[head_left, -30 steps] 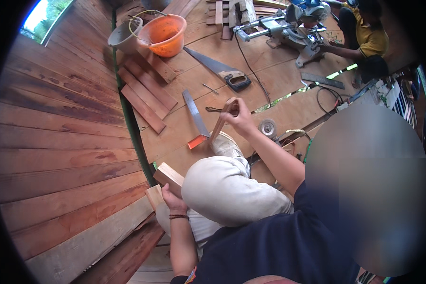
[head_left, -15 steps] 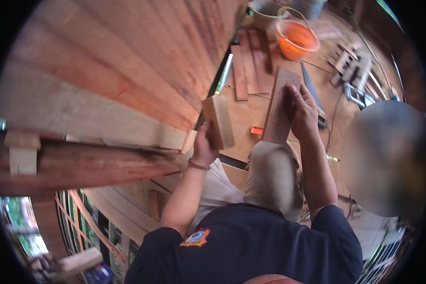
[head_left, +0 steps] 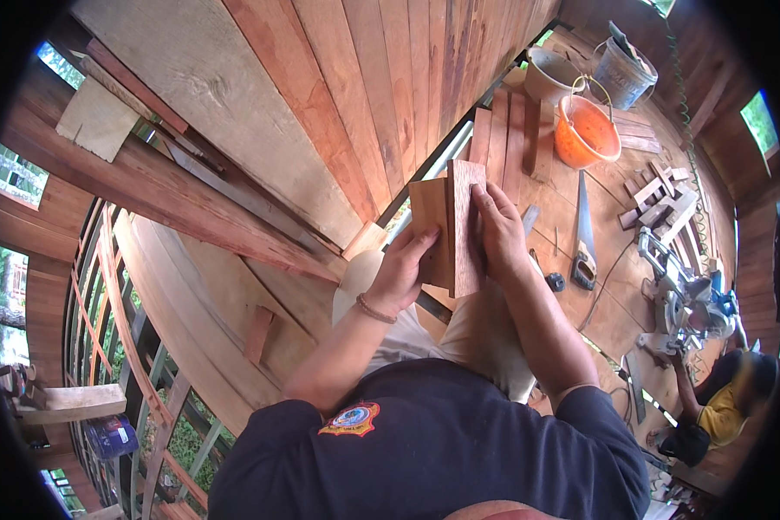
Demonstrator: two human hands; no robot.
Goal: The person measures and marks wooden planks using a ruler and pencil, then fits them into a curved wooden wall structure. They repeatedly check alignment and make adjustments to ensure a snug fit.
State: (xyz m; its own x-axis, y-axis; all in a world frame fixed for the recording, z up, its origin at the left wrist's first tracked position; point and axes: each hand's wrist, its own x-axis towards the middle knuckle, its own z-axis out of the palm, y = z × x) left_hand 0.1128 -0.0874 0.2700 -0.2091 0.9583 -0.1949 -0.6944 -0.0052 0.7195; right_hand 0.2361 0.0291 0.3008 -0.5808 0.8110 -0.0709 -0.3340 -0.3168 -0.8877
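Above my knees I hold two short wooden boards pressed side by side. My left hand [head_left: 399, 270] is closed round the lighter tan wood block [head_left: 430, 227], thumb on its face. My right hand [head_left: 501, 232] grips the reddish-brown board [head_left: 466, 251], fingers along its right edge. That board is the longer of the two, reaching past the tan block at its top and lower ends. Both stand tilted upright, close together or touching along their faces. Just beyond my right hand, a handsaw [head_left: 585, 234] lies on the floor.
An orange bucket [head_left: 588, 132], a grey tub [head_left: 549, 78] and a grey bucket [head_left: 624, 76] stand ahead. Planks [head_left: 497, 139] lie beside the wooden wall [head_left: 364, 61]. At right are a wood offcut pile [head_left: 663, 198], a miter saw [head_left: 680, 299] and another person [head_left: 721, 412] crouching.
My hands have come together, bringing the two separate wood pieces side by side. The view has shifted, now showing the miter saw and the other person.
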